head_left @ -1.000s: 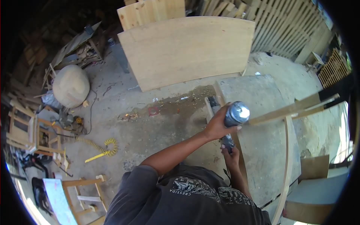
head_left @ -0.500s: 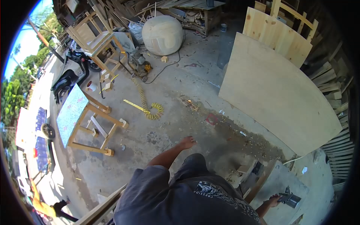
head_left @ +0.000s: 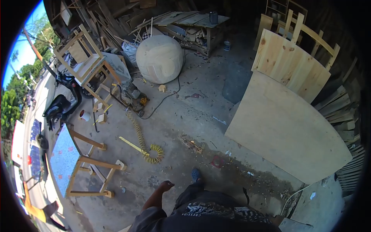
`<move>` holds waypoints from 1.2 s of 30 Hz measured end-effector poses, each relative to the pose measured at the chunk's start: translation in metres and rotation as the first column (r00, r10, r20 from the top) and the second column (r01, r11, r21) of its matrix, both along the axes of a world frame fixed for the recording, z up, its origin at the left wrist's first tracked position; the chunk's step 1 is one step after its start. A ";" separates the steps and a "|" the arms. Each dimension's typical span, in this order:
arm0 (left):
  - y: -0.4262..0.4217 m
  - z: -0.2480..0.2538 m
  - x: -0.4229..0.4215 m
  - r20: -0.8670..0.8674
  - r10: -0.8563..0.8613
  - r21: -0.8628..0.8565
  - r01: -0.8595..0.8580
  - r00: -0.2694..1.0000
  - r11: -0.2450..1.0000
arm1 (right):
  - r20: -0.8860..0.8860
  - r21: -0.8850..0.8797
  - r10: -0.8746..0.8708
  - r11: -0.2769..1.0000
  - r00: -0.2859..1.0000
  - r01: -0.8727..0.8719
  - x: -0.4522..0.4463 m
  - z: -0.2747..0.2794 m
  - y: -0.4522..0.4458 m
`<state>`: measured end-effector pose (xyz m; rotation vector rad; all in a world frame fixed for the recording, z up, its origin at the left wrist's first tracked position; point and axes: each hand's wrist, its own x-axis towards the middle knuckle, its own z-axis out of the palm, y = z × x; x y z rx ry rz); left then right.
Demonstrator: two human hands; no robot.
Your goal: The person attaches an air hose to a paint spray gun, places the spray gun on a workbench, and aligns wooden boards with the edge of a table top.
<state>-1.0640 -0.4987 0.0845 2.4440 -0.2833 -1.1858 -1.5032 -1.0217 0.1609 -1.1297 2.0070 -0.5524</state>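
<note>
My left hand (head_left: 167, 186) hangs over the concrete floor in front of my body, its fingers loosely curled with nothing visible in them. My right hand is out of view, and the dark tool is not visible either. A blue sandal (head_left: 196, 174) on my foot shows just ahead of my dark clothing. Left of my left hand, a wooden frame with a speckled blue panel (head_left: 65, 161) rests on the floor. Beyond the hand lie a coiled yellow hose (head_left: 155, 154) and a straight yellow strip (head_left: 130, 144).
A large pale wooden panel (head_left: 286, 127) leans at the right. At the back are a rounded pale object (head_left: 159, 59), a compressor-like machine (head_left: 133, 92) and a workbench (head_left: 193, 19). A scooter (head_left: 62, 103) stands left. A person in yellow (head_left: 35, 210) is outside.
The view has swung left, away from the slab. Both hands were at the dark tool; then they parted, with the tool at my right hand. Now my right hand and the tool are out of view.
</note>
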 end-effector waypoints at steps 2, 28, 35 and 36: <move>-0.028 0.006 0.084 0.158 0.114 -0.129 -0.094 0.981 0.987 | 0.066 0.092 0.151 0.983 0.986 -0.157 0.080 0.004 -0.001; -0.151 0.025 0.676 -0.009 0.820 -0.007 -0.820 0.572 0.572 | 0.465 0.154 0.832 0.262 0.304 -0.953 1.043 0.052 -0.280; -0.249 -0.012 0.801 -0.400 0.810 0.437 -0.688 0.429 0.580 | 0.486 0.161 0.798 0.320 0.357 -0.934 1.264 0.011 -0.366; -0.267 -0.032 0.849 -0.346 0.831 0.392 -0.738 0.436 0.550 | 0.482 0.155 0.797 0.330 0.363 -0.931 1.296 -0.005 -0.381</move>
